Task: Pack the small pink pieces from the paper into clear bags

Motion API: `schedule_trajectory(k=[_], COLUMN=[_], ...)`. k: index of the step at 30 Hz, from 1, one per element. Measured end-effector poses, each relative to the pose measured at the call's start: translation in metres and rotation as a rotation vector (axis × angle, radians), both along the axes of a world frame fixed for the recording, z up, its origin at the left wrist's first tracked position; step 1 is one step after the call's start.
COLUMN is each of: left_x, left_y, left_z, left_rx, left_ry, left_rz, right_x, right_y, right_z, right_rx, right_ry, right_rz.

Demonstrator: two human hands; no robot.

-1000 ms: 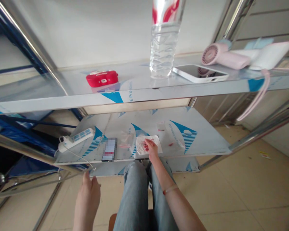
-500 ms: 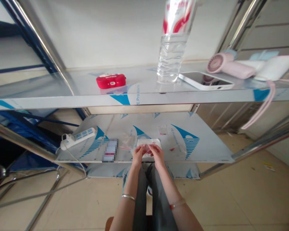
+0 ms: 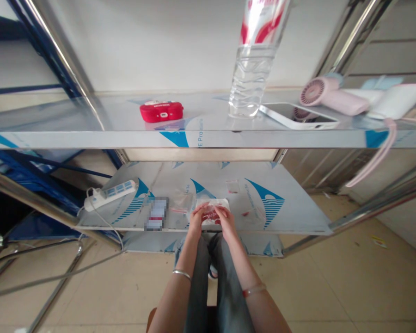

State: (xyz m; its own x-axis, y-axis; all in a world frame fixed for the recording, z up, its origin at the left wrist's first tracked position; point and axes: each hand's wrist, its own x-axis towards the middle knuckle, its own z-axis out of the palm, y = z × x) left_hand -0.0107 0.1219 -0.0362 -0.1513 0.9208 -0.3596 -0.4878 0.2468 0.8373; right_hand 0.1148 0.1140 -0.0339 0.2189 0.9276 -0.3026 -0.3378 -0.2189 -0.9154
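Note:
On the lower shelf lies a white sheet or shallow tray (image 3: 223, 202) with a cluster of small dark red pieces (image 3: 211, 214) on it; their kind is too small to tell. My left hand (image 3: 196, 220) is at its left side, fingers bent inward and closed at the red pieces. From the right, my right hand (image 3: 226, 218) comes in the same way, thumb and fingers pinched together. What the fingertips hold is too small to make out. A clear plastic bag (image 3: 182, 202) lies left of my hands. Another small clear bag (image 3: 233, 187) rests behind them, to the right.
A phone (image 3: 156, 214) and a white power strip (image 3: 113, 194) lie on the left of the lower shelf (image 3: 298, 208). The upper shelf carries a red case (image 3: 161, 111), a water bottle (image 3: 251, 78), a white phone (image 3: 298, 116) and a pink fan (image 3: 333, 95).
My hands have drawn slightly apart, and more of the red pieces shows between them. The whole view has shifted a little; the things on the shelves stay where they were.

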Motion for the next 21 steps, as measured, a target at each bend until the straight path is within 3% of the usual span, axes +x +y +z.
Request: schedule_trajectory(k=[6,9,16,21], left_x=[-0.004,-0.002,0.009,0.009], left_y=[-0.003,-0.002,0.000,0.001], left_z=[-0.002,-0.008,-0.022,-0.022], left_rx=[0.035,0.014,-0.047,-0.076], left_ry=[0.178,0.204,-0.028,-0.107], left_rz=[-0.039,0.004,0.077,0.016], right_x=[-0.003,-0.005,-0.010,-0.015], right_y=[0.004,0.005,0.007,0.008], right_z=[-0.004,-0.011,-0.027,-0.036], right_rx=[-0.054,-0.058,-0.058,-0.026], right_ry=[0.082,0.083,0.081,0.024], right_rz=[-0.080,0.002,0.280,0.260])
